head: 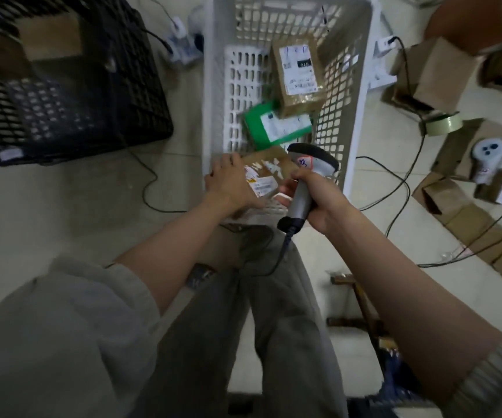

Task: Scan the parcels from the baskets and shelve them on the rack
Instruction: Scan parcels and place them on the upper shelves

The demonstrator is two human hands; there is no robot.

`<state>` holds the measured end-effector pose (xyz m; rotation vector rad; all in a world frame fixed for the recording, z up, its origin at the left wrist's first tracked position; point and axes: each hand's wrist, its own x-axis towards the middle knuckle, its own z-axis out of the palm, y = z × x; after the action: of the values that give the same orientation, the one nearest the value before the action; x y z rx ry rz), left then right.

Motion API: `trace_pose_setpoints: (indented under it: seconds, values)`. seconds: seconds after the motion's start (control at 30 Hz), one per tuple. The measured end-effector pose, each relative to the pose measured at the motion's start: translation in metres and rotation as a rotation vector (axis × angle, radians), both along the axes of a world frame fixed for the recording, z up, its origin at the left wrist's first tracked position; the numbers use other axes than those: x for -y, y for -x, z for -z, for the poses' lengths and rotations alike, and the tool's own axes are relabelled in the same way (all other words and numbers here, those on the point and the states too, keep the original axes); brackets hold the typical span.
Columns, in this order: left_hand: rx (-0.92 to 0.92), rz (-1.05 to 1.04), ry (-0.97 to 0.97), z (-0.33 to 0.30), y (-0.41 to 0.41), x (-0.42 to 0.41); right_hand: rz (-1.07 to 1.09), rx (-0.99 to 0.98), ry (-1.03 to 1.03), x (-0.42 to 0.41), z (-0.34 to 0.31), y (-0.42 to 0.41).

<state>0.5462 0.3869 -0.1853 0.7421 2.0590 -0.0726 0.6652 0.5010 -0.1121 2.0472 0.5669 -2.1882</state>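
A white slatted basket (213, 86) stands on the floor in front of me. Inside lie a brown cardboard parcel (299, 75) with a white label, a green parcel (269, 125) below it, and a flat brown parcel (269, 171) at the near end. My left hand (230, 184) grips the near brown parcel at its left edge. My right hand (319, 194) holds a grey barcode scanner (305, 176) by its handle, its head over the same parcel. The scanner's cable hangs down past my legs.
A black crate (71, 95) holding a cardboard box stands to the left. On the right floor lie opened cardboard boxes (434, 73), a tape roll (441, 123), a second scanner (485, 158) on cardboard, flattened cartons and several cables. A wooden stool frame (361, 303) sits by my right leg.
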Motion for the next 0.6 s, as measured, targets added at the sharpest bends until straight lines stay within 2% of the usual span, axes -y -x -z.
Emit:
trace_pose_setpoints:
  seconds: [0.13, 0.27, 0.47, 0.6]
  values:
    - [-0.02, -0.076, -0.078, -0.106, 0.01, 0.019, -0.089, -0.054, -0.097, 0.012, -0.09, 0.022]
    - [-0.121, -0.199, -0.133, -0.215, 0.03, 0.058, -0.154, -0.141, -0.185, 0.031, -0.191, 0.05]
    - [-0.215, -0.466, -0.258, -0.367, 0.072, 0.151, -0.348, -0.369, -0.315, 0.088, -0.34, 0.105]
    - [-0.371, -0.591, -0.371, -0.461, 0.087, 0.23, -0.581, -0.519, -0.397, 0.153, -0.425, 0.141]
